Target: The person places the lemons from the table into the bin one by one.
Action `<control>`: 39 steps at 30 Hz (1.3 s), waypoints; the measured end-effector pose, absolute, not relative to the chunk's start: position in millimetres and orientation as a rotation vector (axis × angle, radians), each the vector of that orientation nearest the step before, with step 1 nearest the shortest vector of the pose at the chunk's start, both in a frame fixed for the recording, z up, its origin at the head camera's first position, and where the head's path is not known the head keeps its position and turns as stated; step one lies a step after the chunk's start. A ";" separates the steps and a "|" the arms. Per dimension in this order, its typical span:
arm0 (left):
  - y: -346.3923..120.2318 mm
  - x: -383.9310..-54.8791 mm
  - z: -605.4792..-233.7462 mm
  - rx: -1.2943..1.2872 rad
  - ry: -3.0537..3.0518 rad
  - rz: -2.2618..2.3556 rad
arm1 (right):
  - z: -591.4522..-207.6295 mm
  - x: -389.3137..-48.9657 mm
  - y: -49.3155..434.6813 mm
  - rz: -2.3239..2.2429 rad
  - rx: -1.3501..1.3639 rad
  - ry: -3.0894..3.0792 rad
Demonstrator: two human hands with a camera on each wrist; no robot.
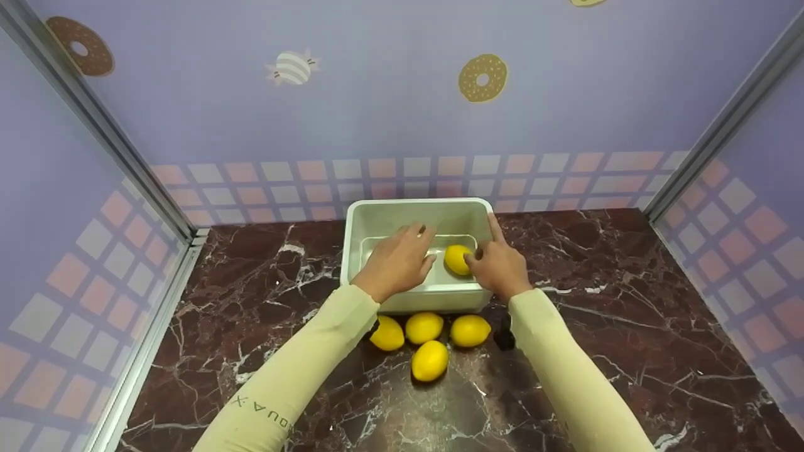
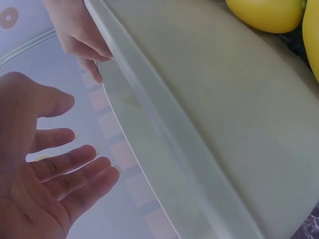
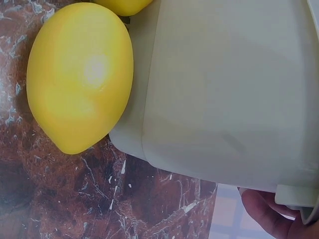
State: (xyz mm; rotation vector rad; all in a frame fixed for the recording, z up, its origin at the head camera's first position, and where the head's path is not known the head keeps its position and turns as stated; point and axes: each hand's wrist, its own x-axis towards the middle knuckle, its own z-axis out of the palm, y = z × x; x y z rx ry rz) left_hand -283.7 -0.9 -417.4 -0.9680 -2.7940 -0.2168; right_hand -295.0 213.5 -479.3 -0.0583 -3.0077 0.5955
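A white plastic bin (image 1: 440, 301) stands on the marble-patterned tabletop near the back wall. Inside it, toward the right, lies one lemon (image 1: 456, 258). My left hand (image 1: 396, 260) hovers over the bin's opening with its fingers spread and loosely bent; the left wrist view shows the palm (image 2: 35, 209) holding nothing. At the right side of the bin, my right hand (image 1: 504, 267) grips the rim, with the thumb on the inner side beside the lemon and fingers (image 3: 264, 211) under the rim outside.
Several more lemons lie in front of the bin: one lemon (image 1: 430, 361) nearest me, and others close along the front wall, including a right-hand lemon (image 1: 470, 331). Lilac patterned panels (image 1: 402, 119) enclose the back and both sides.
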 end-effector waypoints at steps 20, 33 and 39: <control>-3.5 -266.2 -417.4 -1.016 -2.740 -0.180 | -480.0 -295.3 212.1 0.588 -0.037 -3.006; -4.5 -254.6 -417.9 -1.051 -2.667 -0.209 | -479.3 -291.3 212.7 0.591 -0.021 -3.015; -6.1 -247.2 -418.4 -1.063 -2.666 -0.200 | -479.5 -292.1 212.2 0.589 -0.032 -3.014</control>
